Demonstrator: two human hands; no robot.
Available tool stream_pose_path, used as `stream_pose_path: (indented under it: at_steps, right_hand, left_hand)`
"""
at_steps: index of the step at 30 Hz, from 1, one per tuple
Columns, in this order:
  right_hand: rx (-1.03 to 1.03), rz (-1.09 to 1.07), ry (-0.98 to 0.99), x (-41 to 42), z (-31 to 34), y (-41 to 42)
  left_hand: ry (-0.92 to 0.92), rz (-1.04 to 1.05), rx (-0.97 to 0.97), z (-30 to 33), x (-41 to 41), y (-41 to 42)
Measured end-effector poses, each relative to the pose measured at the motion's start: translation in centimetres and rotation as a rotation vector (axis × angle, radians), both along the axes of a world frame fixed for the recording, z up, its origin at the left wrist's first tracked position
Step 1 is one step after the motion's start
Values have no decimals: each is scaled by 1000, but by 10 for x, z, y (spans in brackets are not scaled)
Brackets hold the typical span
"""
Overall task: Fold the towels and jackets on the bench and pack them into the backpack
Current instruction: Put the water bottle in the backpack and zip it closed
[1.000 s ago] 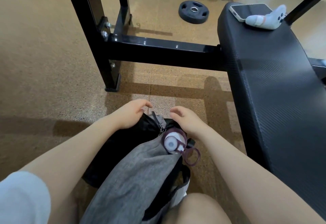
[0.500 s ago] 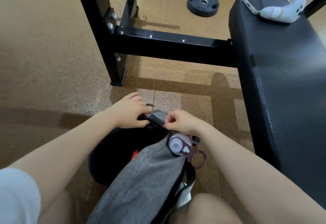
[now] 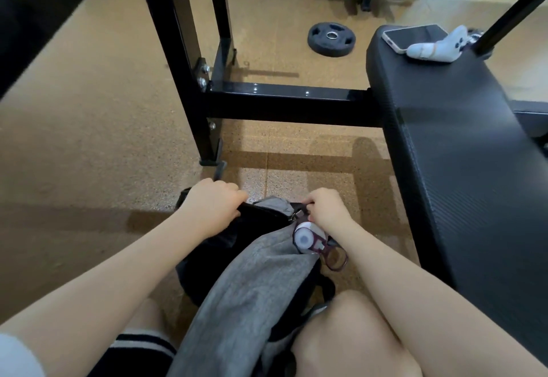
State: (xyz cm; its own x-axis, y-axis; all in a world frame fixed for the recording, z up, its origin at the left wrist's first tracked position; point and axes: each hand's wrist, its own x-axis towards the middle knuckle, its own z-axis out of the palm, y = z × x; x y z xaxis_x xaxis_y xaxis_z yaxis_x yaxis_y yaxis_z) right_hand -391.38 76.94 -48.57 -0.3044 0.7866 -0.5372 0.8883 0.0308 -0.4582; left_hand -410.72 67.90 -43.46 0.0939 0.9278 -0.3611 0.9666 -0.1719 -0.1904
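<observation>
A grey and black backpack rests on the floor between my knees, its top pointing away from me. My left hand grips the black edge at the top left of the backpack. My right hand pinches a zipper pull at the top right. A bottle with a white cap and maroon loop sticks out of the side pocket, just under my right wrist. The black padded bench stands to the right. No towel or jacket shows on it; what is inside the backpack is hidden.
A phone and a white game controller lie at the bench's far end. A black steel rack frame crosses the floor ahead. A weight plate lies on the brown floor beyond it.
Both hands have closed on the top of the backpack and moved apart, the left to the left edge, the right to the zipper pull. The red item seen inside is now hidden.
</observation>
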Motion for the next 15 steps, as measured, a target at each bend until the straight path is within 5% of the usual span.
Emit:
stream_pose_path:
  at_steps: [4, 7, 12, 15]
  right_hand:
    - [173, 161, -8, -4, 36, -13]
    - [291, 76, 156, -2, 73, -19]
    - [281, -215, 337, 27, 83, -9]
    - [286, -297, 299, 35, 68, -2]
  left_hand:
    - [-111, -145, 336, 15, 21, -3]
    - [-113, -153, 517, 31, 33, 8]
    - [-124, -45, 449, 46, 39, 10]
    - [-317, 130, 281, 41, 32, -10]
